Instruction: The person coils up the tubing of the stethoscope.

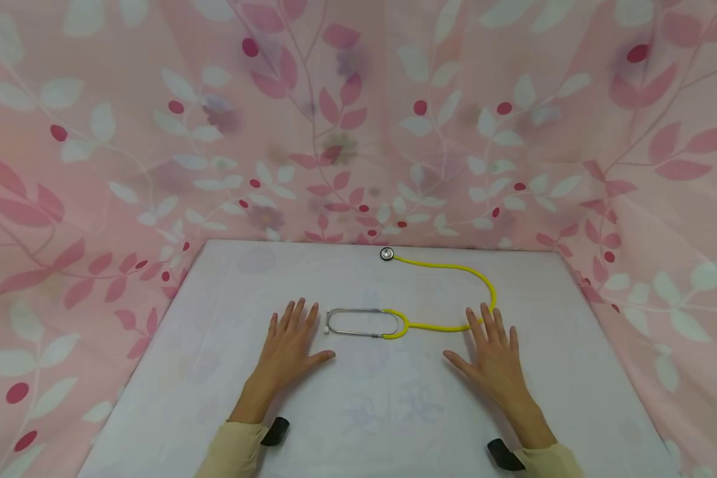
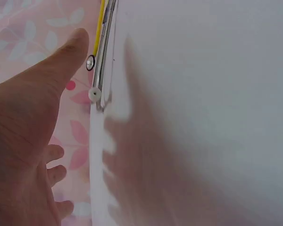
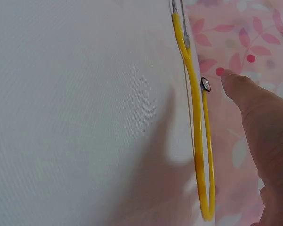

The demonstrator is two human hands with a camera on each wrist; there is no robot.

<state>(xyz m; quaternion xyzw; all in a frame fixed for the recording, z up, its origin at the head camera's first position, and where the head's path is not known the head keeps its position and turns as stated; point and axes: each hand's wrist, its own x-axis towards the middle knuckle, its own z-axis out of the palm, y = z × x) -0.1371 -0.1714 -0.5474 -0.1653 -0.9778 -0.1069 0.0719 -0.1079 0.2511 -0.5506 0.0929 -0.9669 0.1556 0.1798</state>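
Note:
A stethoscope with yellow tubing (image 1: 439,327) lies on the white-covered table. Its metal ear tubes (image 1: 355,333) point left, and the tubing loops round on the right to the round chest piece (image 1: 387,253) near the far edge. Spread fingers and thumb show on my left hand (image 1: 289,345), just left of and nearer than the ear tubes. A white eartip (image 2: 95,94) appears beyond the thumb in the left wrist view. My right hand (image 1: 492,355) is spread too, its fingertips overlapping the tubing's bend in the head view. Neither hand grips anything.
The table (image 1: 370,411) has a pale cloth cover and ends at a far edge. Pink leaf-patterned fabric (image 1: 358,133) hangs behind it and along both sides. A black band (image 1: 276,431) sits at the left wrist, another black band (image 1: 505,455) at the right.

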